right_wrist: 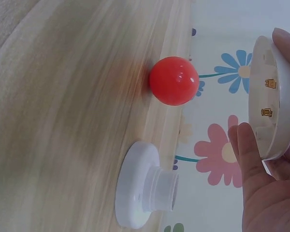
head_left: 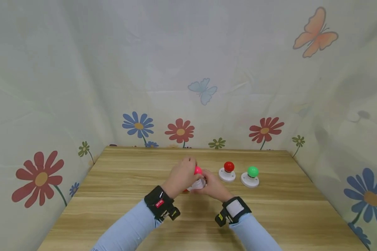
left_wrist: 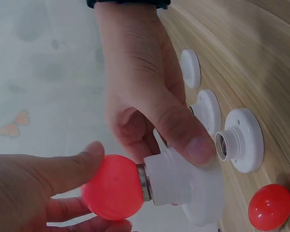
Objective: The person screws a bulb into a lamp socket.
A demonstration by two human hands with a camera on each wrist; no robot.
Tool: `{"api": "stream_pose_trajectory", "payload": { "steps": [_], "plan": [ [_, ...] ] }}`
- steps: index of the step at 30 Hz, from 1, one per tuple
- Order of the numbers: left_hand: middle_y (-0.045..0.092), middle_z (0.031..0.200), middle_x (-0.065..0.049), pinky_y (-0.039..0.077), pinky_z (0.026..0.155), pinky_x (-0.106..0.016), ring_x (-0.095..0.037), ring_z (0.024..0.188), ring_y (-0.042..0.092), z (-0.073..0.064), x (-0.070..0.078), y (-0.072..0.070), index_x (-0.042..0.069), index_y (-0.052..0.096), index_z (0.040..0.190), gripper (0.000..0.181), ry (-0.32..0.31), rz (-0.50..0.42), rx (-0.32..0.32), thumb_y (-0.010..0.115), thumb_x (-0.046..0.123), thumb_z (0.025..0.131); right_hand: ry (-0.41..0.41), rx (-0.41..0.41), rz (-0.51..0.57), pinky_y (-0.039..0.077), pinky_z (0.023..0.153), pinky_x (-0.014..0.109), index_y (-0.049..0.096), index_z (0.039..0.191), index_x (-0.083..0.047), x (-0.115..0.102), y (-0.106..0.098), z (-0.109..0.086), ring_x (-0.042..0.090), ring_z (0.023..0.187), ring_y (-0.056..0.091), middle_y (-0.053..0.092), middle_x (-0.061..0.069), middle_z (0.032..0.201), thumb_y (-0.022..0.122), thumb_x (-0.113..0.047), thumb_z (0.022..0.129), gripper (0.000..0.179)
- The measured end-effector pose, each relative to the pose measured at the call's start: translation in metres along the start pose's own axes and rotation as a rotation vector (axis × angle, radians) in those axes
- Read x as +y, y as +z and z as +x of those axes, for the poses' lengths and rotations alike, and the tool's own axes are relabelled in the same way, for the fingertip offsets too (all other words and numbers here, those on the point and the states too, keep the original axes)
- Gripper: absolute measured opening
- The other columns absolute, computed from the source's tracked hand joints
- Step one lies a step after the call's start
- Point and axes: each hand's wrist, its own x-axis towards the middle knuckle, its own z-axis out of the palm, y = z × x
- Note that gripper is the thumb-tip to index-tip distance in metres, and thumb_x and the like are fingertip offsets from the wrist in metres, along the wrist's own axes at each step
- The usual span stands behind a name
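My left hand (head_left: 179, 177) pinches a pinkish-red bulb (left_wrist: 113, 187) between thumb and fingers. A white round lamp socket (left_wrist: 183, 186) is held in my right hand (head_left: 214, 187), its thumb on the rim. The bulb's metal screw end sits at the mouth of this socket, part of the metal still showing. Both are lifted off the table. In the right wrist view, the socket's underside (right_wrist: 263, 99) shows two brass contacts. A loose red bulb (right_wrist: 174, 80) lies on the table beneath, mostly hidden by the hands in the head view.
An unfilled white socket (right_wrist: 135, 186) stands near the loose bulb. To the right on the wooden table (head_left: 128, 167) are a socket with a red bulb (head_left: 229, 166) and one with a green bulb (head_left: 252, 171). A flower-printed curtain (head_left: 163, 69) encloses the table's back and sides.
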Motion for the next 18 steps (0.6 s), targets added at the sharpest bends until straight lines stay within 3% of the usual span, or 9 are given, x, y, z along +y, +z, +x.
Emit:
{"api": "stream_pose_trajectory", "payload": {
  "steps": [5,10,15,18],
  "plan": [
    [0.062,0.1,-0.009,0.055,0.08,-0.029,-0.018,0.085,0.058,0.0004,0.0006,-0.0052,0.003,0.064,0.107,0.033,0.036,-0.09,-0.055,0.079,0.015,0.08,-0.029,0.0,0.004,0.05,0.093,0.041,0.058,0.124,-0.013,0.0034,0.0009,-0.0004,0.019,0.1,0.059,0.063,0.003,0.113,0.085,-0.022,0.073,0.059],
    [0.064,0.108,-0.01,0.054,0.086,-0.031,-0.02,0.093,0.06,0.0015,0.0008,-0.007,0.003,0.064,0.115,0.037,0.043,-0.125,-0.109,0.077,0.006,0.081,-0.032,0.004,-0.003,0.05,0.094,0.043,0.058,0.123,-0.012,0.0035,0.0011,-0.0012,0.019,0.101,0.059,0.064,0.003,0.113,0.086,-0.024,0.073,0.059],
    [0.061,0.118,-0.013,0.055,0.089,-0.034,-0.022,0.099,0.061,0.0017,0.0004,-0.0049,0.003,0.056,0.128,0.056,-0.012,-0.178,-0.115,0.08,0.016,0.08,-0.024,0.008,-0.021,0.052,0.091,0.041,0.059,0.121,-0.011,0.0036,0.002,-0.0015,0.018,0.098,0.059,0.064,0.003,0.111,0.085,-0.026,0.073,0.057],
    [0.059,0.113,-0.015,0.058,0.08,-0.035,-0.022,0.091,0.06,0.0006,0.0007,-0.0032,0.0,0.054,0.126,0.058,-0.058,-0.132,-0.072,0.078,0.03,0.082,0.001,0.002,0.003,0.051,0.093,0.045,0.057,0.123,-0.012,0.0027,0.0022,-0.0022,0.021,0.101,0.059,0.063,0.005,0.115,0.085,-0.025,0.073,0.058]
  ]
}}
